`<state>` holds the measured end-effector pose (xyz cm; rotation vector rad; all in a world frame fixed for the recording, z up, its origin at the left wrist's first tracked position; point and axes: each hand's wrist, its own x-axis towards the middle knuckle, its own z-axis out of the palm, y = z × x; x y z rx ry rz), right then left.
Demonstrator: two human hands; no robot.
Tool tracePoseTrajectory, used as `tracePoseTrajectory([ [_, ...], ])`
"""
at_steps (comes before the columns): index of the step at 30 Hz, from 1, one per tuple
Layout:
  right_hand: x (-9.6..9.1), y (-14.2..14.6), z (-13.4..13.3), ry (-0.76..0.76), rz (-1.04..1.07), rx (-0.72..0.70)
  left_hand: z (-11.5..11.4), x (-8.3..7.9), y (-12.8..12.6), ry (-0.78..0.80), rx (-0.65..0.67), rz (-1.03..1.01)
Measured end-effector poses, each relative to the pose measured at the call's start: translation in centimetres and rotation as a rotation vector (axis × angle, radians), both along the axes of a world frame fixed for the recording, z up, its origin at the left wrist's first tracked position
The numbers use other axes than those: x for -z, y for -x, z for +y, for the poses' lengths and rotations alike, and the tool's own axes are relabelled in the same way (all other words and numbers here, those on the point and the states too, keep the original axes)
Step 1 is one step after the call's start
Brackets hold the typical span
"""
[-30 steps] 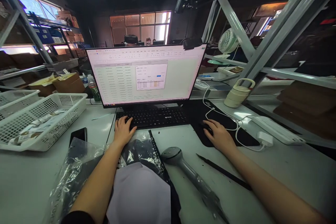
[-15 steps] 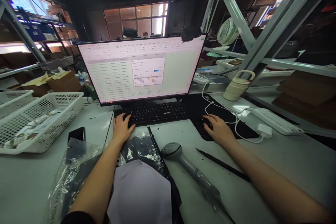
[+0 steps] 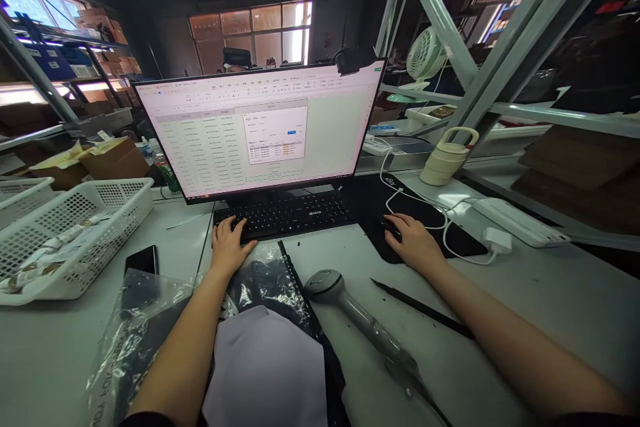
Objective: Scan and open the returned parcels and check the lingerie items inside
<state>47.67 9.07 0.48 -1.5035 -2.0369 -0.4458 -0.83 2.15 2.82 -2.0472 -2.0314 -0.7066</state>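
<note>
My left hand (image 3: pixel 227 245) rests with its fingers spread on the left end of a black keyboard (image 3: pixel 287 213). My right hand (image 3: pixel 411 240) is cupped over a dark mouse (image 3: pixel 391 229) on a black mouse pad (image 3: pixel 425 230). Behind the keyboard a monitor (image 3: pixel 260 130) shows a spreadsheet with a small dialog window. A grey handheld scanner (image 3: pixel 350 310) lies on the table between my arms. Clear plastic bags with dark contents (image 3: pixel 265 283) lie under my left forearm.
A white mesh basket (image 3: pixel 75 230) with small packets stands at the left, a black phone (image 3: pixel 141 259) beside it. A long black blade (image 3: pixel 425 310) lies near my right forearm. A cream lidded container (image 3: pixel 447 157), white power strip (image 3: pixel 520 221) and fan (image 3: pixel 425 57) sit at right by metal shelving.
The view has drifted slightly, so everything sits a little lower-left in frame. Both hands stay on the keyboard and the mouse.
</note>
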Motion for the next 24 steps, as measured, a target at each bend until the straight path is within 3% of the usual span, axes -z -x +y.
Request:
tracePoseTrajectory([
  [24,-0.15,0.16,-0.07,0.027,0.001,0.030,0.29,0.37,0.15,0.018,-0.001,0.008],
])
